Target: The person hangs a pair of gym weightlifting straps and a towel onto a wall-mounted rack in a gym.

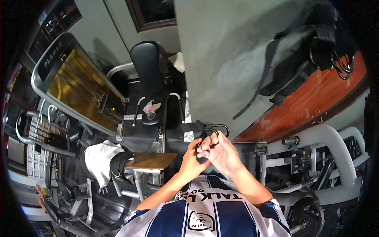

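Observation:
In front of my chest, both hands are close together around a black strap with dark curved hooks (194,126). My left hand (192,161) wraps its palm and thumb about the black piece from the left. My right hand (226,157) comes in from the right, palm partly turned up, its curled fingers on the same piece beside the left fingers. Above the fingertips, the strap end and rounded hook loops stick out. The part between the palms is mostly hidden.
Black straps with metal hooks (322,53) hang at upper right by a reddish-brown wooden panel (296,103). Left stand a weight-stack machine (80,80), a padded black seat (145,59) and a white cloth (99,161) beside a brown board (151,161). A grey machine frame (337,151) rises right.

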The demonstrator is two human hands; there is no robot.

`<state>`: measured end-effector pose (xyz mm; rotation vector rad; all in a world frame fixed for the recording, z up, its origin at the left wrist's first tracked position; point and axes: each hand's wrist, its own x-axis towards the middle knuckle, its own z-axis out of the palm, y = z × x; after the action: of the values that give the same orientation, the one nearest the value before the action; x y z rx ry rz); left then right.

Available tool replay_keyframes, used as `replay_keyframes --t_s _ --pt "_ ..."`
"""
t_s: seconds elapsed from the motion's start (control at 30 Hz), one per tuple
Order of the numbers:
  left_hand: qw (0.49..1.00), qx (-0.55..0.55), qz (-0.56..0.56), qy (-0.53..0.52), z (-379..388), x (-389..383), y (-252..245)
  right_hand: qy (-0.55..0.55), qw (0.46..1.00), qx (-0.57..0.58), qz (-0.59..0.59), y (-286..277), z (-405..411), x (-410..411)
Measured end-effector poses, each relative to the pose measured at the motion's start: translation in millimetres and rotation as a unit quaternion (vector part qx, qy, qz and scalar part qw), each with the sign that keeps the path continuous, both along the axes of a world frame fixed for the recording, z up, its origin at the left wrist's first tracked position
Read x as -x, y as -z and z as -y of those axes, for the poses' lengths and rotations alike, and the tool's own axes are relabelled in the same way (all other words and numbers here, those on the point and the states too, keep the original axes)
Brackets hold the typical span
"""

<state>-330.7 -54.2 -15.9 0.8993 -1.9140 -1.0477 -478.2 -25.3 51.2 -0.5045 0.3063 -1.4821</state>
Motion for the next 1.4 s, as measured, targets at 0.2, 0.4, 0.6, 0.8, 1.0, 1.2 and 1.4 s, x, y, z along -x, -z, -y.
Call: replay_keyframes --t_s 0.2,0.4,0.6,0.8,1.0,1.2,1.4 --pt "0.987 -0.041 -0.151 0.030 22.0 19.2 -6.7 0.045 0.978 -0.010 -0.202 -11.2 -30.3 56.3" --pt "0.998 0.020 -0.063 0.015 46.7 18.4 -62.7 0.079 0.882 -0.077 -0.458 -13.2 -56.0 102.3" --pt "0.997 0.069 -0.016 0.035 47.9 14.1 -83.1 0.073 0.752 -0.015 -0.655 -11.0 -58.3 111.3" --pt "0.983 0.154 0.077 0.061 51.6 -2.6 -110.6 0.063 0.624 0.020 -0.778 -8.5 -49.9 100.5" --pt "0.945 0.263 0.171 0.091 36.6 7.0 -142.5 0.202 0.636 0.150 -0.729 -34.6 -27.2 57.7" --pt "0.953 0.274 0.105 0.082 33.2 13.7 -173.3 0.252 0.578 0.211 -0.747 -71.9 -20.0 54.3" --pt "0.975 0.172 -0.023 0.139 26.4 23.8 -178.4 0.302 0.589 0.227 -0.714 -114.5 -37.3 74.6"
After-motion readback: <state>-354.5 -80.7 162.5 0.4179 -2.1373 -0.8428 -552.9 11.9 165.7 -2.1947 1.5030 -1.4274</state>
